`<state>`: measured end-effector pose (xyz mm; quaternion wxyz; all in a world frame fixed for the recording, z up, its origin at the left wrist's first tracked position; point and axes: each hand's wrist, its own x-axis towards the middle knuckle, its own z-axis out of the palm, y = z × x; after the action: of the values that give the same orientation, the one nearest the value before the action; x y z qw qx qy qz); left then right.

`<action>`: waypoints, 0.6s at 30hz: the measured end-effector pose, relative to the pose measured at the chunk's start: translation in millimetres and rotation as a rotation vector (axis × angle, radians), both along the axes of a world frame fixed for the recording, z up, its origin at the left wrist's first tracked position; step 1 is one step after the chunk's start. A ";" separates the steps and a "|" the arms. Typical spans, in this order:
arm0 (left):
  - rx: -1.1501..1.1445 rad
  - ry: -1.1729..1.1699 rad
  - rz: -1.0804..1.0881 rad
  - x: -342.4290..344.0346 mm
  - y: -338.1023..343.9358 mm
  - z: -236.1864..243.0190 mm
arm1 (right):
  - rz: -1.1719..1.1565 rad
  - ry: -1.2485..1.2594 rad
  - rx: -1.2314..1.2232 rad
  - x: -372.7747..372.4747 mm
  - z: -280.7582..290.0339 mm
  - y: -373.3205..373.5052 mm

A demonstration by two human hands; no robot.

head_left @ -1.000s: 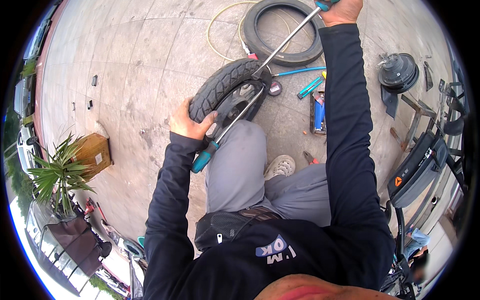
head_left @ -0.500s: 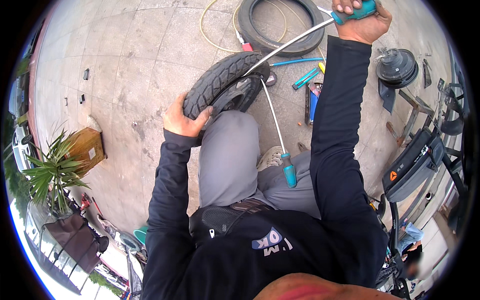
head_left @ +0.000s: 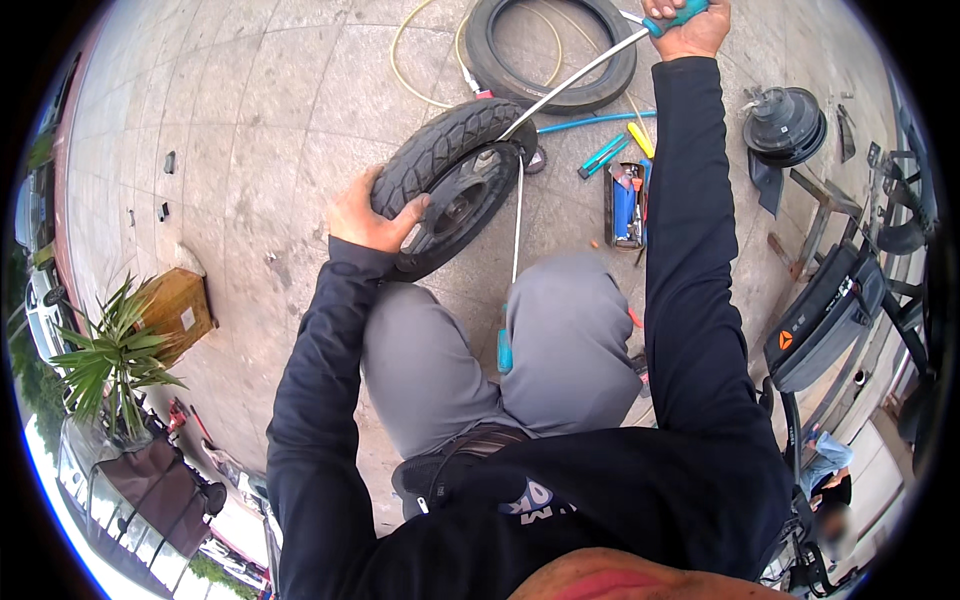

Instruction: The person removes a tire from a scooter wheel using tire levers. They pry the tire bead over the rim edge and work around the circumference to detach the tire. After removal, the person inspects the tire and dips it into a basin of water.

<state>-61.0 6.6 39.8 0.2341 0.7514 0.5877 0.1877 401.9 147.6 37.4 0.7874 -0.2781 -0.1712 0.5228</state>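
Observation:
My left hand (head_left: 375, 215) grips the side of a black treaded tyre (head_left: 435, 145) on a black wheel rim (head_left: 455, 208). My right hand (head_left: 685, 30) is high at top right, closed on the teal handle of a long pry bar (head_left: 580, 75); its tip is in between tyre and rim. A second long tool (head_left: 517, 230) sticks out from the rim toward me, its teal handle (head_left: 505, 350) between my grey-trousered knees.
A loose tyre (head_left: 550, 85) and hoses (head_left: 580, 123) lie ahead. Right are small tools (head_left: 600, 155), a tool tray (head_left: 625, 210), a hub motor (head_left: 780, 130), metal frames (head_left: 830, 210) and, lower right, a person (head_left: 830, 460). A potted plant (head_left: 120, 340) stands left.
The second tool's handle has swung right from beside my left hand to between my knees. My legs have shifted, with both knees now below the wheel. My right hand stays high on the bar.

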 end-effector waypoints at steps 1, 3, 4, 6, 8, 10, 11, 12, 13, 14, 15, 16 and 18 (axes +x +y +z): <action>-0.061 0.013 0.010 -0.9 -4.0 5.6 | -0.008 0.002 -0.008 -2.7 2.6 -10.2; -0.091 0.005 0.015 -18.1 -7.2 -2.6 | 0.511 0.002 0.425 24.6 -16.6 -16.2; -0.090 0.007 0.030 -22.9 -9.5 -6.0 | 0.364 0.000 0.341 10.8 -13.6 -30.8; -0.059 -0.013 0.043 -26.6 -13.4 -10.7 | 0.204 -0.002 0.259 -11.2 5.2 -62.0; -0.044 -0.025 0.040 -21.3 -18.8 -4.9 | 0.225 -0.003 0.281 -17.7 18.7 -68.5; -0.031 -0.039 0.029 -19.7 -18.2 -5.2 | 0.244 -0.027 0.267 -21.0 22.1 -59.9; -0.026 -0.042 0.021 -21.4 -17.2 -6.1 | 0.254 -0.039 0.259 -22.8 20.8 -56.4; -0.023 -0.053 0.002 -20.8 -15.8 -7.0 | 0.253 -0.003 0.181 -5.9 6.3 -41.9; -0.014 -0.061 -0.016 -21.1 -12.9 -6.3 | 0.288 0.028 0.170 5.7 -11.8 -17.8; 0.025 -0.064 -0.036 -16.9 -12.5 -3.3 | -0.012 0.015 -0.038 -16.5 -15.2 8.2; 0.019 -0.052 -0.010 -14.2 -6.7 -3.9 | 0.034 0.042 -0.091 -10.1 -25.8 31.2; -0.005 -0.037 0.021 -11.5 -4.9 -4.9 | 0.059 0.059 -0.088 -14.9 -29.2 41.8; 0.034 -0.026 0.060 -17.1 -6.7 -13.1 | 0.120 0.034 -0.092 -33.4 -24.4 60.2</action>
<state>-78.1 -0.1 26.6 0.2230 0.7347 0.6038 0.2144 368.4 207.8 13.0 0.7439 -0.2943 -0.1500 0.5810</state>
